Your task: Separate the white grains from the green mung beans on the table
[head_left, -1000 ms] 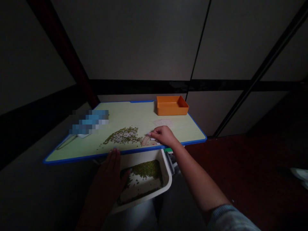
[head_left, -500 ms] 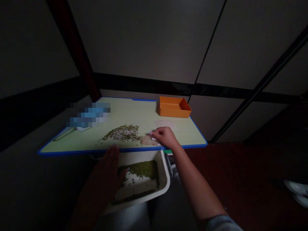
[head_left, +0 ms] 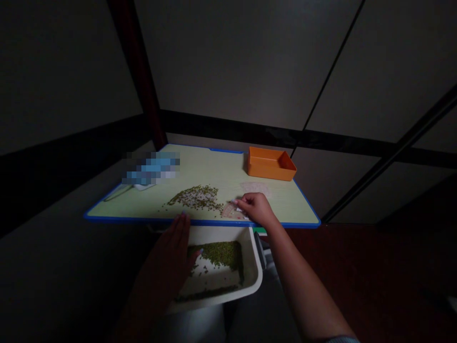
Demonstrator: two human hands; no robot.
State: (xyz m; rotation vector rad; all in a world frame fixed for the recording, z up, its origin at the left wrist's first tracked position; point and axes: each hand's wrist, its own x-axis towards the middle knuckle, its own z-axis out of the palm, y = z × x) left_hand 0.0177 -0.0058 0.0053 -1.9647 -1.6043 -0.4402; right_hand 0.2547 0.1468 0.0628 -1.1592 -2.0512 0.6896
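A pile of small green beans (head_left: 195, 197) lies on a pale green table with a blue rim (head_left: 121, 208). My right hand (head_left: 256, 208) rests at the table's near edge, fingers curled on a pinkish clear protractor (head_left: 229, 211) just right of the beans. My left hand (head_left: 170, 265) lies flat along the left rim of a white tray (head_left: 254, 267) held below the table edge, thumb inside it. Green beans (head_left: 218, 252) fill the tray's far end.
An orange open box (head_left: 271, 163) stands at the table's far right corner. A blurred blue object (head_left: 150, 167) and a thin wire-like thing (head_left: 114, 193) lie at the table's left. A faint round patch (head_left: 256, 187) sits behind my right hand. Walls close behind; dark floor to the right.
The view has swung so the table sits further right in frame. Both hands keep their places on the tray and the protractor; the bean pile looks unchanged.
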